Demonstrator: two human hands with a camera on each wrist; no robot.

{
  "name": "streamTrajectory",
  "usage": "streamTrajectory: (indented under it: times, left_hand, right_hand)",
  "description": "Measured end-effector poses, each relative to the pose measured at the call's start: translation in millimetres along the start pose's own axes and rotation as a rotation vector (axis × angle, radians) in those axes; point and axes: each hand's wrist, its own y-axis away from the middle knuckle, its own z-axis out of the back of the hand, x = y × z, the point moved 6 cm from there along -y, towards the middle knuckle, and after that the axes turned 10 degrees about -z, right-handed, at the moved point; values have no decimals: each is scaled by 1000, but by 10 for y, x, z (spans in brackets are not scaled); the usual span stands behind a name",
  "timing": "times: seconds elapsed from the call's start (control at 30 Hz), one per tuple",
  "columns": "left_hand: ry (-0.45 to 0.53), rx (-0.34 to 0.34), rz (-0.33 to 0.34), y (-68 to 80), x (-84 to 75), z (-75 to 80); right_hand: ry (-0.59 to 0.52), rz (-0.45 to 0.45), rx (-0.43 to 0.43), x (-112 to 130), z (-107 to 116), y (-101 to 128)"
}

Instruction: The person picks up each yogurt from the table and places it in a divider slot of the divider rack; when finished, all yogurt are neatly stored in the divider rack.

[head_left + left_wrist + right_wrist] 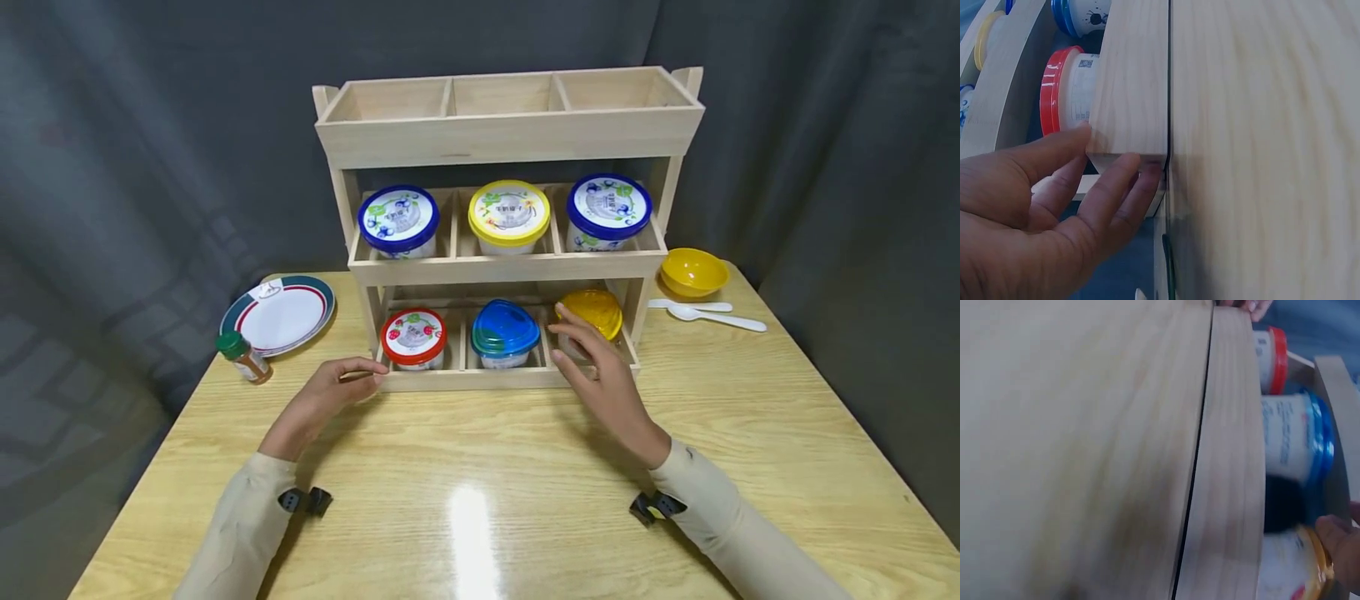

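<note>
A plate (277, 314) is seen near the table's (480, 500) far left corner, with a green-capped jar (243, 357) stood just in front of it by the left edge. A yellow bowl (693, 272) is placed at the far right corner, and two white spoons (708, 312) are laid just before it. On the middle tier, two blue-lidded tubs (398, 220) (608, 210) are set in the outer compartments and a yellow-lidded tub (509, 216) between them. A grey curtain (150, 167) is hung behind.
</note>
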Motion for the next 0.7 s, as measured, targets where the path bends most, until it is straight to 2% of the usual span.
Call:
streamTrajectory:
  times: [0.13, 0.2, 0.4, 0.57, 0.7]
  left_hand:
    - [19, 24, 8, 40, -38, -12]
    - [-3, 39, 2, 54, -86, -14]
    - [-200, 36, -17, 107, -324, 131]
    - [-361, 56, -77, 110, -592, 286]
    - [-521, 87, -153, 4, -882, 397]
  right_hand:
    - [-24, 23, -90, -24, 327, 173]
    - [-60, 20, -138, -44, 519, 264]
    - [-61, 7, -234, -125, 1018, 469]
    - [89, -85, -269, -235, 1433, 536]
    - [276, -225, -197, -338, 1830, 524]
